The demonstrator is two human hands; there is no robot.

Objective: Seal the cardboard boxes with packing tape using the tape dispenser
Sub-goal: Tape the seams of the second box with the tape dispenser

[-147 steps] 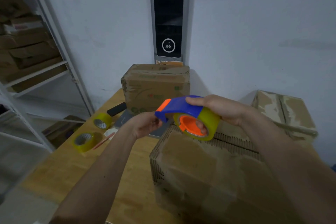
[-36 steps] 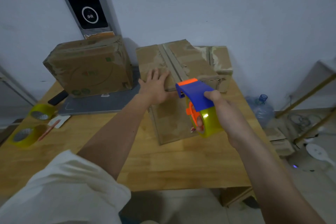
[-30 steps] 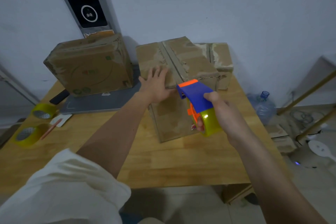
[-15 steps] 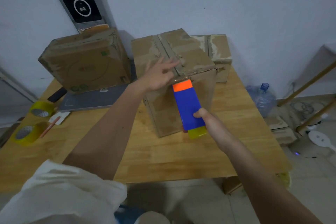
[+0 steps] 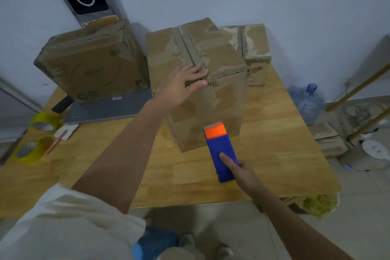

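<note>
The right hand (image 5: 242,170) is wrapped around the tape dispenser (image 5: 220,151), forefinger laid along its blue back, and holds it low against the near side of the middle box (image 5: 223,99), the orange nose pointing up the cardboard; whether the nose actually touches the box is hard to tell from this angle. The left hand (image 5: 181,85) lies flat and open on the top front edge of the same box, fingers spread over the end of the centre seam, thumb down the front face. This box stands on a wooden table (image 5: 274,154). Just left of it a second box (image 5: 92,65) sits on a grey slab (image 5: 109,110), and a smaller box (image 5: 256,48) stands behind it to the right, against the wall. Two yellow tape rolls (image 5: 31,150) and a pencil (image 5: 56,141) lie near the table's left edge. A water bottle (image 5: 309,102) stands on the floor beyond the right edge.
</note>
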